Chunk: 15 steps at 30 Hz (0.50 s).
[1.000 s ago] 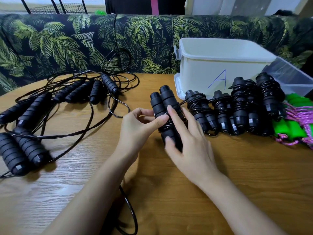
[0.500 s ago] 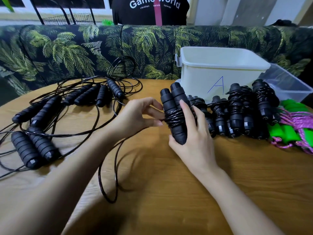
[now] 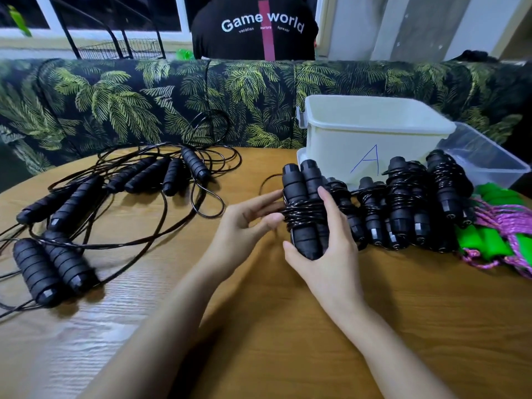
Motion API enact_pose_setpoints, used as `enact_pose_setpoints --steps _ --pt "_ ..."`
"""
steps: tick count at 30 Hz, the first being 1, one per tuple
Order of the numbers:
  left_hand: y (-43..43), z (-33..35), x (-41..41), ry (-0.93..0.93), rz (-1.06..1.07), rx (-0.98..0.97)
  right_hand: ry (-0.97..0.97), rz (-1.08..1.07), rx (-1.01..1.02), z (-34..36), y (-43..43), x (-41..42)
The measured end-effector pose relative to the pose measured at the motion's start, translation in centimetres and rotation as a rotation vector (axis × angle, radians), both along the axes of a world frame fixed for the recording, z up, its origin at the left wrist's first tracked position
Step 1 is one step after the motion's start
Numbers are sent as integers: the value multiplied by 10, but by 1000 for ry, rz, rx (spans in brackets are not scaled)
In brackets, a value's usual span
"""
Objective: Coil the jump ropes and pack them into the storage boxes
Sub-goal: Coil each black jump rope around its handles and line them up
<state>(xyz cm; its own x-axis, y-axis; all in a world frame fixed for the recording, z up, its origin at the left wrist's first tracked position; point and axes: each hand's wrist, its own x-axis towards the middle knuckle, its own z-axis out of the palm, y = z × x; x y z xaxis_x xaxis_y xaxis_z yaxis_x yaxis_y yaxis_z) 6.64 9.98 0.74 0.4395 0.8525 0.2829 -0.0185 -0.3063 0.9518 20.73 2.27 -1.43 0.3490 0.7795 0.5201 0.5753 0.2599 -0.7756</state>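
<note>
Over the middle of the brown wooden table (image 3: 273, 341), the pair of black ribbed jump-rope handles (image 3: 299, 182), bound with thin black cord (image 3: 305, 213), stood nearly upright between both hands, just left of the row of coiled black ropes (image 3: 400, 203). The right hand (image 3: 328, 254) gripped the handles' lower end, thumb beneath and fingers up the right side. The left hand (image 3: 244, 226), fingers nearly straight, pinched the cord at the left edge of the wraps.

Wood worktop (image 3: 288, 355). Loose ropes (image 3: 115, 197) left of the left hand (image 3: 239, 228); coiled ropes (image 3: 403, 203) right of the right hand (image 3: 325, 254); white box (image 3: 374, 139) and clear box (image 3: 489, 162) beyond them; green ropes (image 3: 483, 240) far right.
</note>
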Motion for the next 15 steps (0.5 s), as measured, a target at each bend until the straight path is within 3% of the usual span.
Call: enact_pose_setpoints --steps 3,7,15 --pt "-4 0 1 -156 -14 -129 17 47 -20 0 0 1" --pt "-6 0 -3 -244 20 -207 -116 9 -32 -1 1 2" --pt "-17 6 -5 -252 130 -154 -341 -57 -118 3 -6 -9"
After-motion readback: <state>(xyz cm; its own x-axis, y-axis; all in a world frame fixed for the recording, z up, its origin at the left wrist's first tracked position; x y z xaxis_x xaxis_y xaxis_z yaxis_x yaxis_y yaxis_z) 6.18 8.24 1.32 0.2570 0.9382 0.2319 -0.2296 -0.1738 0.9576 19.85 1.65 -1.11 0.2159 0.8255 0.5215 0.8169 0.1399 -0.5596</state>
